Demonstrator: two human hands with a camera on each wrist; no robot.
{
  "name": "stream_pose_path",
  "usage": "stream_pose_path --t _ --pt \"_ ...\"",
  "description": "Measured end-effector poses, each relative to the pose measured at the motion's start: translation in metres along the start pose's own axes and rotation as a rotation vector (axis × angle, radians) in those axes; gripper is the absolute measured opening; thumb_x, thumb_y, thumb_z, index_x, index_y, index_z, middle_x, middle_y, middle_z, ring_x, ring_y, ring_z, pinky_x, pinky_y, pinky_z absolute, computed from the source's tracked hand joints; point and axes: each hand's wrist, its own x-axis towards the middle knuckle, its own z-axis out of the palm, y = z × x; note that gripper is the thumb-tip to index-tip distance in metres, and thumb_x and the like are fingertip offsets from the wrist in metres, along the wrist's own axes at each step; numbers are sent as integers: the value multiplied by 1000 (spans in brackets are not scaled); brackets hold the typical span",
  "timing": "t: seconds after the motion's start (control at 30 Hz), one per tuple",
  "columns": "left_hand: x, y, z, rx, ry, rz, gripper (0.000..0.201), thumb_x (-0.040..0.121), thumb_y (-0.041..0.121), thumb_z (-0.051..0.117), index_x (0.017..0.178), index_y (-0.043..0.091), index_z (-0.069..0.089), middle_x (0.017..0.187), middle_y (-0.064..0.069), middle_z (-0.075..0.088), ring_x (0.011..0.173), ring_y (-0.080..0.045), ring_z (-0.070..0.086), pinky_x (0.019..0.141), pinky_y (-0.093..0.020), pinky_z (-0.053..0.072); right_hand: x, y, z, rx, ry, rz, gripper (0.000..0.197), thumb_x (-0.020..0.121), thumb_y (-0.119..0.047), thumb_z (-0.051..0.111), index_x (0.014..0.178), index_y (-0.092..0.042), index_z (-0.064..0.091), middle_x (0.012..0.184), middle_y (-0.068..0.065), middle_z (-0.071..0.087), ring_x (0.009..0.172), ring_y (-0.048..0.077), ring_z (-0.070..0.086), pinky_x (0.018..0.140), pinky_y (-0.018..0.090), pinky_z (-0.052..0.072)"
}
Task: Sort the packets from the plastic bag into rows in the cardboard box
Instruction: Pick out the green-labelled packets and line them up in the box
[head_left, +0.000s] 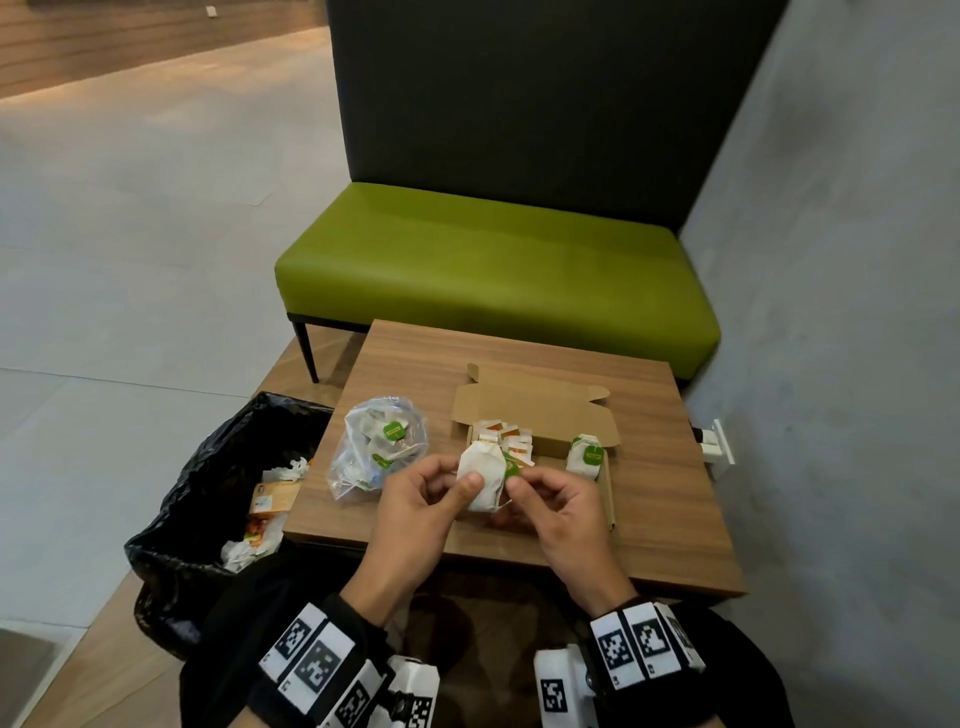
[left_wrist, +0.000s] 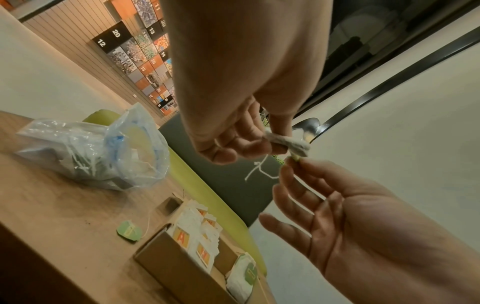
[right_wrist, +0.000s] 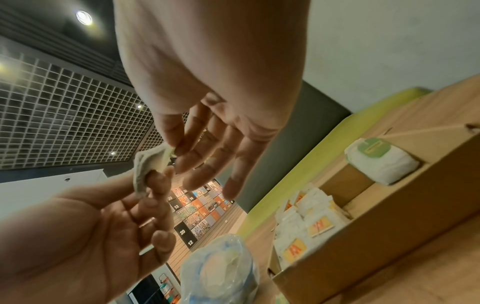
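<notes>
Over the box's near-left corner, my left hand grips a white paper packet between thumb and fingers. My right hand pinches the packet's small green tag with thumb and forefinger, its other fingers loosely spread. The left wrist view shows the packet end-on, with its string dangling below. On the wooden table lies the open cardboard box, holding a row of orange-labelled packets at its left and one green-tagged packet at its right. Left of the box, the clear plastic bag holds more packets.
A loose green tag on a string lies on the table between bag and box. A black bin bag with rubbish stands left of the table. Behind the table is a green bench, and on the right a grey wall with a socket.
</notes>
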Motion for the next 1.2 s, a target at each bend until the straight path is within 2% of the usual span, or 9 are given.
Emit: stream_pose_path --t 0.13,0.3,0.37,0.47,0.5,0.73,0.93,1.07,1.2 --pt "-4 7 3 -22 -24 -6 12 90 6 66 100 2 70 83 -6 77 68 -3 68 59 -11 47 -7 4 -8 10 118 36 4 88 1 68 88 1 72 80 14 76 72 25 74 67 28 59" --pt "-4 23 7 -8 61 54 13 93 8 63 104 5 68 88 -9 77 74 -5 70 62 -12 49 -26 8 -8 -122 100 53 13 80 0 77 75 -4 67 77 15 74 76 29 74 72 35 60" --pt "0 26 2 34 111 70 13 93 13 65 104 8 69 88 -7 77 78 -12 72 67 -20 53 -34 8 -9 -197 51 18 16 78 -1 80 72 -8 67 80 12 73 78 26 72 74 35 60" --pt "4 26 -4 138 158 89 11 92 24 67 98 15 71 86 -8 75 85 -29 70 78 -46 57 -45 2 -7 -306 -73 -17 20 79 -3 79 69 -18 69 87 -1 74 84 15 71 76 28 58" --pt "4 26 -5 163 175 96 10 92 25 67 96 18 71 86 -6 74 85 -30 69 79 -49 56 -48 0 -6 -355 -110 -32 19 79 -7 79 69 -20 70 88 -5 74 85 12 71 76 27 58" --pt "7 18 -9 297 289 145 4 93 27 67 91 27 71 87 6 72 82 -18 68 74 -39 57 -65 -13 -9 -526 -209 -174 12 78 -34 73 73 -25 69 85 -14 71 85 10 68 76 31 57" --pt "8 15 -13 465 364 178 3 93 22 66 90 22 66 81 10 65 70 -1 59 63 -18 45 -75 -26 -11 -604 -181 -413 16 73 -18 74 63 -17 61 89 -16 69 86 5 68 72 28 57" --pt "9 8 -19 556 332 160 5 92 22 67 90 18 66 81 9 66 73 -5 62 64 -25 50 -78 -41 -12 -617 -174 -486 15 72 -14 74 65 -18 61 83 -15 69 79 2 68 65 27 57" --pt "0 7 -16 597 227 178 6 92 25 68 88 26 63 82 10 68 77 1 62 63 -14 45 -76 -60 -11 -624 -126 -532 4 76 -18 71 76 -18 67 77 -13 68 76 2 67 66 23 57"
